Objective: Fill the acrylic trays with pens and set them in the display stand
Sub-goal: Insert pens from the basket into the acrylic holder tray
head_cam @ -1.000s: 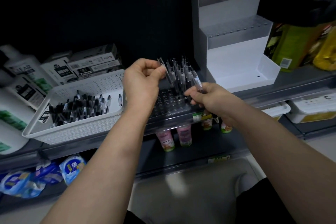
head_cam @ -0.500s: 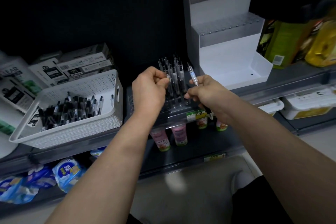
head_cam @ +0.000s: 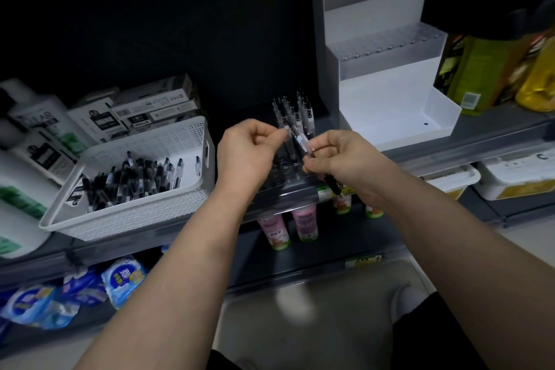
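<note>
A clear acrylic tray (head_cam: pixel 285 180) with rows of holes lies on the shelf edge between my hands. Several pens (head_cam: pixel 295 112) stand upright in its far rows. My right hand (head_cam: pixel 339 156) is closed around a pen (head_cam: pixel 301 143) that slants across the tray, its black tip poking out below my palm. My left hand (head_cam: pixel 246 153) pinches the top of an upright pen at the tray's left side. The white stepped display stand (head_cam: pixel 387 75) sits at the back right, with an acrylic tray on its middle step. A white basket (head_cam: pixel 186 141) on the left holds several loose pens (head_cam: pixel 135 177).
Boxes (head_cam: pixel 150 108) and white bottles (head_cam: pixel 33 141) crowd the shelf behind and left of the basket. Green and yellow bottles (head_cam: pixel 486 69) stand right of the stand. Small pink bottles (head_cam: pixel 288 228) sit on the shelf below, blue packs (head_cam: pixel 75 291) lower left.
The pen in my right hand went from upright to slanting, with its tip now sticking out below my palm. My left hand stays at the tray's upright pens. The view has shifted slightly.
</note>
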